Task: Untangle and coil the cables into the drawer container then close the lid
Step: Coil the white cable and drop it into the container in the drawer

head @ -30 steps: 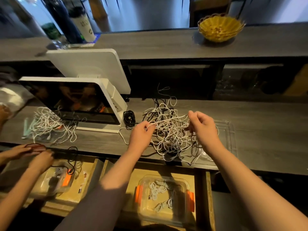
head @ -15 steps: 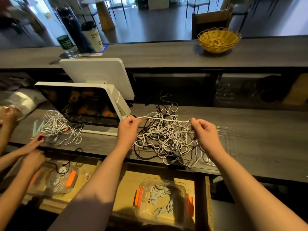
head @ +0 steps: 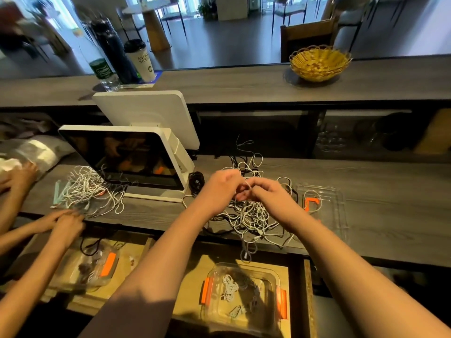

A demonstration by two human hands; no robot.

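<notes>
Centrally, just above the middle of the frame, the left hand [head: 220,189] and the right hand [head: 269,195] met fingertip to fingertip, fingers curled and pinching a thin white cable [head: 247,185] between them. Under the hands lay the tangle of cables [head: 251,215], a loose heap of thin round cords, mostly white with some black, spread on the grey wood-grain counter [head: 390,203]. One loop hung over the counter's near edge.

At lower centre a clear plastic container [head: 271,311] with rounded corners and orange side clips sat in an open pale wooden drawer [head: 190,276]; small coiled white and dark cables [head: 230,287] lay inside. Its clear lid [head: 339,208], ribbed at the rim, with an orange clip, lay flat on the counter right of the tangle.

Left of centre stood a white double-screen terminal [head: 136,152] with a glossy dark screen. At the left edge another person's hands [head: 66,220] worked by a second white tangle [head: 85,189].

On the upper shelf, upper right, sat a woven yellow basket [head: 319,61]. Upper left stood a white paper cup [head: 140,59] with a black lid and dark print too blurred to read reliably, and a bottle with a green label [head: 103,70].
</notes>
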